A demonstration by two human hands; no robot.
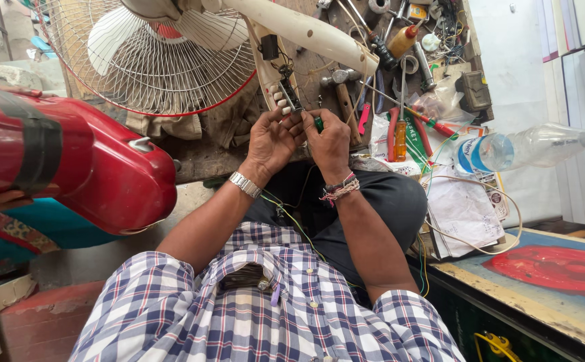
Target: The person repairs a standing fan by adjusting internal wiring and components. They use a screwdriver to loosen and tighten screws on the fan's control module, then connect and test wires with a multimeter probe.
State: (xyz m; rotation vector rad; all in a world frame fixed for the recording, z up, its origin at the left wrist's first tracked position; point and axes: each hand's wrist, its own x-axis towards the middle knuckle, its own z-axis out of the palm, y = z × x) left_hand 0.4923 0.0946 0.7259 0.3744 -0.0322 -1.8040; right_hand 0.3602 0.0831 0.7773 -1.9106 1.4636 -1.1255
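switch block (288,94) pinched by left hand (273,139); green screwdriver (318,123) gripped by right hand (328,142). thin wires could be snapped if the tip slips.

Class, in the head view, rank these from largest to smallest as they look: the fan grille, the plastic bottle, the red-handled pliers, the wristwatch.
1. Fan grille
2. Plastic bottle
3. Red-handled pliers
4. Wristwatch

The grille is cut off by the frame edge, yet looks largest.
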